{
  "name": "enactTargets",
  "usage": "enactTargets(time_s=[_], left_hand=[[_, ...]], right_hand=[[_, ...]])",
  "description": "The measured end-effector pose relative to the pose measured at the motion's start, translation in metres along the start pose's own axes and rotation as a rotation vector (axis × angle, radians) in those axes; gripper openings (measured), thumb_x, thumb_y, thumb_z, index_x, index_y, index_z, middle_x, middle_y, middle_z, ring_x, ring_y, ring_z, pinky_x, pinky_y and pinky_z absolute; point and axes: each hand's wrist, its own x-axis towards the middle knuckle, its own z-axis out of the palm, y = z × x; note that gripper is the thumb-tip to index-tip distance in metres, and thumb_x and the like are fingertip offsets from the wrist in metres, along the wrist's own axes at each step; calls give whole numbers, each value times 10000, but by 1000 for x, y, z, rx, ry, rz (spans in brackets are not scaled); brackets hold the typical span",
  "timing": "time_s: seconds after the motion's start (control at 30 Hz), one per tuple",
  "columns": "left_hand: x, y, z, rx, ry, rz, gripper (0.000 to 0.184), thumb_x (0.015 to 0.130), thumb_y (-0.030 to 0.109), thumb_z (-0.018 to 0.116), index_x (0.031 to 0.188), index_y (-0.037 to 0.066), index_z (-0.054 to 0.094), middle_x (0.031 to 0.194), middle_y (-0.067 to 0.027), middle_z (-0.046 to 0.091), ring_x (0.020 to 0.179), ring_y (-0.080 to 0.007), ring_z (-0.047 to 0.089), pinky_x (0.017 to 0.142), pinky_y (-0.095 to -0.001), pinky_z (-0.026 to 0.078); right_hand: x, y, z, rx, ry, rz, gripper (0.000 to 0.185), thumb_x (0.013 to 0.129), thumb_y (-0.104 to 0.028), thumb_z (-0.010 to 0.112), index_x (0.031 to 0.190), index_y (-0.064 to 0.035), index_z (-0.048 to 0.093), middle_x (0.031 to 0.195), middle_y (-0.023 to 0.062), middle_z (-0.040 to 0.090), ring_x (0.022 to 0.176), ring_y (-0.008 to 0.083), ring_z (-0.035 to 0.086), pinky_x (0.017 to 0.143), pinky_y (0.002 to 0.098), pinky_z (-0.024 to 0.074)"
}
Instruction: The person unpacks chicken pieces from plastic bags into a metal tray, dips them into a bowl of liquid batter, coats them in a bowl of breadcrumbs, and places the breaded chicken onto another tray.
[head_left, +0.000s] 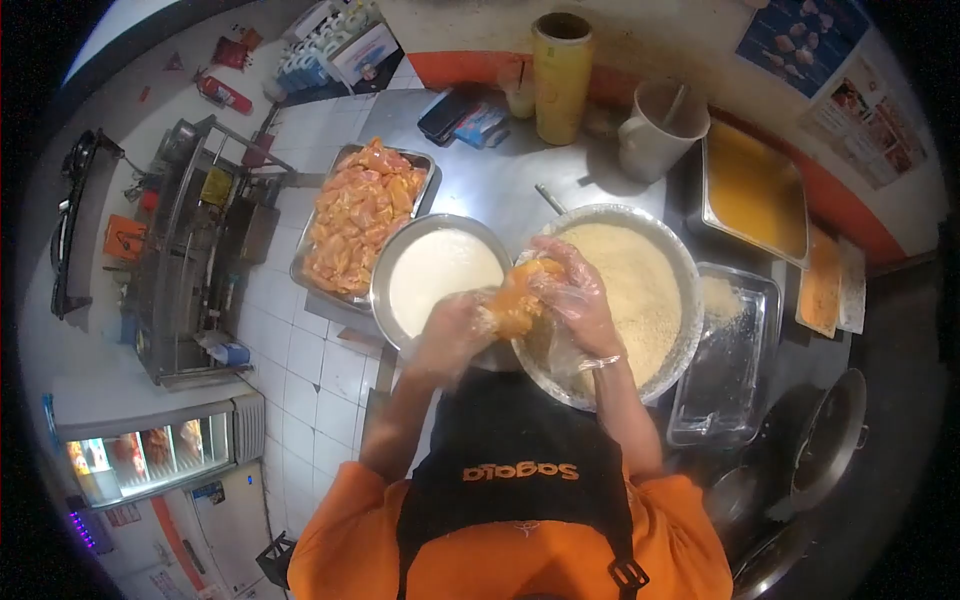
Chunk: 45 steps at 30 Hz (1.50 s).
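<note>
I see one lumpy, wet-looking orange meat piece (514, 303), up between both hands, over where the two bowls meet. My left hand (455, 328) is curled on its near-left end, blurred; my right hand (577, 300), in thin clear crinkled plastic, has fingers bent round the other end. Left: round metal bowl of smooth white liquid (444, 270). Right: wider round metal bowl of pale grainy crumbs (640, 290). Beyond left: rectangular metal tray of glossy meat chunks (365, 220), too many to count. Right: shiny rectangular tray with scattered crumbs (722, 370). Far side of metal desk (480, 180): one tall yellow cylinder (562, 85), one off-white handled jug (655, 140), one deep rectangular pan of yellow-orange contents (757, 200).
</note>
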Motion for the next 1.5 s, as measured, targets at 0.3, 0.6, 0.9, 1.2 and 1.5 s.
enactTargets(time_s=[0.3, 0.6, 0.9, 1.2, 1.5], left_hand=[[6, -20, -82, -103, 109, -62, 326, 872, 86, 770, 1164, -27, 680, 1023, -56, 725, 953, -171, 689, 872, -324, 573], [16, -101, -65, 1191, -70, 81, 294, 836, 246, 749, 1064, 61, 760, 979, -179, 745, 831, -330, 730, 761, -402, 595], [29, -68, -109, 1048, 7, -302, 243, 850, 316, 736, 983, 124, 803, 947, -137, 765, 815, -309, 732, 768, -392, 603], [34, -107, -109, 894, -35, -261, 265, 832, 272, 751, 980, 56, 788, 946, -163, 767, 757, -269, 733, 712, -361, 579], [-3, 26, -140, 552, 177, -76, 245, 800, 236, 770, 916, 21, 772, 757, -119, 713, 699, -222, 674, 658, -352, 530]], right_hand=[[-11, 8, -10, -337, 77, 76, 547, 913, -90, 715, 1416, -11, 514, 1219, 129, 637, 1094, 187, 625, 893, 321, 550], [-23, 0, -65, -441, 224, -8, 372, 926, -119, 731, 1281, -25, 665, 814, -15, 636, 710, 66, 571, 640, 219, 485], [-30, -4, -74, -1236, 150, 60, 1031, 752, -408, 875, 1573, -68, 352, 1248, 221, 634, 1090, 323, 641, 903, 482, 527], [-36, 42, -75, -1792, -82, 73, 631, 876, -237, 643, 1473, -117, 477, 1380, 263, 549, 1219, 429, 570, 1012, 571, 457], [-51, 67, -114, -1820, -12, 42, 387, 941, -165, 554, 1321, -112, 601, 1335, 189, 599, 1168, 348, 610, 967, 495, 504]])
